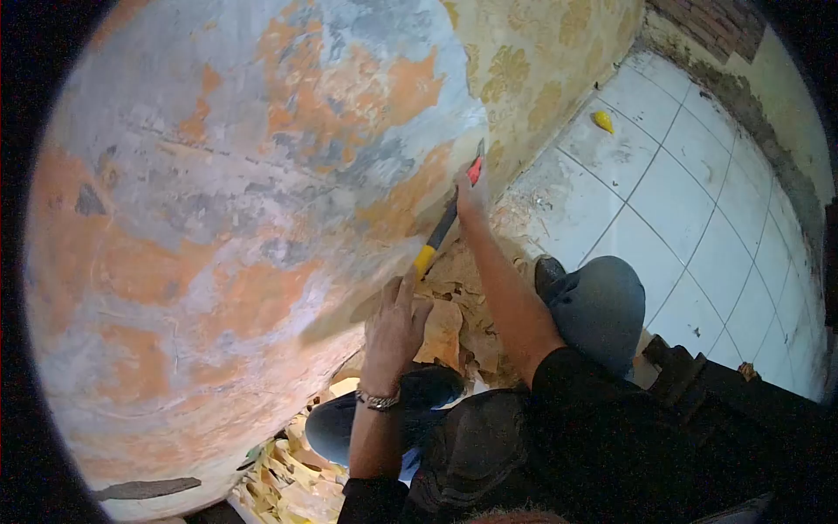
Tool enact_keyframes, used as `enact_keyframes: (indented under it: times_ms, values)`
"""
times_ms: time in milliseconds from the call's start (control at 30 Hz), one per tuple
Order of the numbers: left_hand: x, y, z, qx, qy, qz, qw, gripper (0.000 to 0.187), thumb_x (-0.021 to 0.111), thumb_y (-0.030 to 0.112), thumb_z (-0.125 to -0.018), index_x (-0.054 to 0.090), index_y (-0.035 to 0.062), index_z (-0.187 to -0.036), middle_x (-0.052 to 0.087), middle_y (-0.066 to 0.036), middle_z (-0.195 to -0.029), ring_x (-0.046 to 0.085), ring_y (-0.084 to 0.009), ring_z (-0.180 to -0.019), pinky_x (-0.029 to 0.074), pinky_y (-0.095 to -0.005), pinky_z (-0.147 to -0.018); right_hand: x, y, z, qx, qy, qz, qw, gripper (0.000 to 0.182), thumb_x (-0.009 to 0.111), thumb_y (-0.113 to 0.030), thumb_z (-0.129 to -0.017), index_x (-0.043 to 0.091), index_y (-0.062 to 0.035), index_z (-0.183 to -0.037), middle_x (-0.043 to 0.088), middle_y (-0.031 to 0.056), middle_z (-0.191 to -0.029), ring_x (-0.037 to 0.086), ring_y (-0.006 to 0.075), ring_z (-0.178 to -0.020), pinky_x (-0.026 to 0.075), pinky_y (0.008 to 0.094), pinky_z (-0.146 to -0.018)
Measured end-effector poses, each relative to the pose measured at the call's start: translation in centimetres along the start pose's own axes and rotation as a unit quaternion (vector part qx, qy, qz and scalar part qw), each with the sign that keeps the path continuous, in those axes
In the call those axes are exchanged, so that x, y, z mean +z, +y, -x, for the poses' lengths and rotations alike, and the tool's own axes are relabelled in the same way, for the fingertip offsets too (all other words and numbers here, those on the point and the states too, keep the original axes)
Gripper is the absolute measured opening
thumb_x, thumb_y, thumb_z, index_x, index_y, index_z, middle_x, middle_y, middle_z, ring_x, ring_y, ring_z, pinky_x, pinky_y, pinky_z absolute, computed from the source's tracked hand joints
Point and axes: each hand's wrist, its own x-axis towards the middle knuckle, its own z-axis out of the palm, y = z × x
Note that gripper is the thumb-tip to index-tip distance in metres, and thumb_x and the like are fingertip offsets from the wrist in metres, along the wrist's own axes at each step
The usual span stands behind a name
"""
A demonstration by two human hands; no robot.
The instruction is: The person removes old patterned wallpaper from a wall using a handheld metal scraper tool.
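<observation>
A long-handled scraper (443, 224) with a black and yellow handle and a red part near its metal blade lies slanted along the wall. My right hand (471, 203) is closed around it just behind the red part. The blade meets the wall at the edge of the patterned wallpaper (511, 70). Lower down, my left hand (394, 336), with a metal band at the wrist, is at the yellow end of the handle. Its fingers cover the handle's tip, so the grip is partly hidden. Bare plaster (262, 218) in grey and orange patches spreads left of the wallpaper.
Torn wallpaper scraps (292, 480) are heaped along the wall's foot and between my legs. White floor tiles (672, 192) stretch to the right, with a small yellow object (603, 120) on them. My bent knee (602, 306) is close to my right forearm. Exposed brick (716, 22) shows at the top right.
</observation>
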Motion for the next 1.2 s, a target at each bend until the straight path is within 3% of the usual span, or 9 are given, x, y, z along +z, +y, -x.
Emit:
enact_keyframes:
  times_ms: [167, 233, 367, 533, 667, 733, 967, 1067, 1200]
  values:
    - [-5.5, -5.4, 3.4, 0.009, 0.021, -0.110, 0.994, 0.054, 0.072, 0.019, -0.080, 0.053, 0.0117, -0.130, 0.049, -0.013, -0.138, 0.050, -0.0330, -0.121, 0.038, -0.0414, -0.102, 0.9, 8.2, 5.9, -0.138, -0.033, 0.121, 0.983, 0.067, 0.050, -0.016, -0.091, 0.019, -0.0059, -0.149, 0.043, 0.0151, -0.126, 0.056, 0.0266, -0.083, 0.049, 0.0395, -0.074]
    - [-8.7, -6.9, 4.0, 0.030, 0.188, -0.169, 0.967, 0.058, 0.072, 0.011, -0.078, 0.052, 0.0136, -0.133, 0.047, -0.014, -0.140, 0.045, -0.0354, -0.126, 0.036, -0.0443, -0.104, 0.8, 10.7, 10.5, -0.080, -0.063, 0.304, 0.947, 0.068, 0.050, -0.015, -0.091, 0.017, -0.0054, -0.149, 0.049, 0.0190, -0.120, 0.058, 0.0278, -0.085, 0.049, 0.0402, -0.076]
    - [-12.1, -10.8, 3.6, 0.073, 0.328, -0.325, 0.884, 0.054, 0.069, 0.014, -0.082, 0.052, 0.0166, -0.134, 0.042, -0.018, -0.143, 0.039, -0.0336, -0.133, 0.031, -0.0483, -0.108, 2.3, 7.2, 17.2, 0.031, -0.128, 0.295, 0.946, 0.070, 0.051, -0.012, -0.089, 0.017, -0.0079, -0.150, 0.055, 0.0202, -0.107, 0.058, 0.0289, -0.084, 0.049, 0.0418, -0.077]
    - [-8.2, -13.9, 1.4, 0.084, 0.361, -0.346, 0.862, 0.056, 0.064, 0.018, -0.084, 0.049, 0.0212, -0.138, 0.040, -0.012, -0.146, 0.038, -0.0319, -0.133, 0.030, -0.0529, -0.107, 0.6, 4.1, 15.9, 0.212, -0.217, 0.273, 0.913, 0.067, 0.051, -0.010, -0.089, 0.022, -0.0139, -0.149, 0.053, 0.0069, -0.074, 0.053, 0.0181, -0.056, 0.047, 0.0338, -0.050]
    - [-7.3, -15.9, 1.1, 0.065, 0.321, -0.373, 0.868, 0.062, 0.063, 0.029, -0.086, 0.040, 0.0249, -0.144, 0.035, -0.008, -0.150, 0.035, -0.0282, -0.136, 0.025, -0.0524, -0.110, -1.9, 3.0, 14.4, 0.166, -0.289, 0.329, 0.884, 0.075, 0.055, -0.021, -0.088, 0.014, -0.0073, -0.149, 0.051, 0.0046, -0.072, 0.050, 0.0151, -0.056, 0.043, 0.0311, -0.050]
    - [-8.2, -16.3, 0.4, 0.099, 0.348, -0.400, 0.842, 0.064, 0.062, 0.045, -0.085, 0.042, 0.0262, -0.143, 0.035, -0.003, -0.151, 0.032, -0.0230, -0.139, 0.020, -0.0493, -0.113, -1.7, 1.2, 14.5, 0.228, -0.180, 0.292, 0.911, 0.072, 0.053, -0.020, -0.091, 0.014, -0.0096, -0.150, 0.048, 0.0023, -0.069, 0.048, 0.0128, -0.054, 0.041, 0.0292, -0.047]
    - [-11.8, -15.4, 0.2, 0.002, 0.470, -0.350, 0.810, 0.069, 0.059, 0.054, -0.086, 0.041, 0.0219, -0.144, 0.033, -0.007, -0.152, 0.028, -0.0268, -0.141, 0.013, -0.0520, -0.115, 3.4, -8.5, 18.6, -0.015, -0.274, 0.157, 0.949, 0.065, 0.052, -0.022, -0.096, 0.019, -0.0107, -0.151, 0.045, -0.0002, -0.066, 0.043, 0.0094, -0.050, 0.037, 0.0220, -0.046]
    - [-11.3, -13.6, 0.4, -0.071, 0.244, -0.315, 0.914, 0.067, 0.054, 0.049, -0.090, 0.035, 0.0190, -0.147, 0.029, -0.009, -0.154, 0.024, -0.0263, -0.143, 0.017, -0.0523, -0.114, 7.3, -12.2, 20.0, -0.130, -0.314, 0.219, 0.915, 0.055, 0.050, -0.025, -0.097, 0.030, -0.0046, -0.144, 0.049, 0.0003, -0.069, 0.044, 0.0087, -0.051, 0.036, 0.0219, -0.046]
    - [-7.9, -16.1, 1.5, 0.103, 0.277, -0.465, 0.835, 0.058, 0.053, 0.043, -0.093, 0.039, 0.0197, -0.144, 0.033, -0.004, -0.152, 0.030, -0.0223, -0.140, 0.024, -0.0478, -0.112, 12.0, -13.7, 18.6, -0.152, -0.348, 0.323, 0.867, 0.051, 0.048, -0.018, -0.095, 0.033, -0.0061, -0.142, 0.051, 0.0060, -0.065, 0.049, 0.0127, -0.054, 0.042, 0.0292, -0.051]
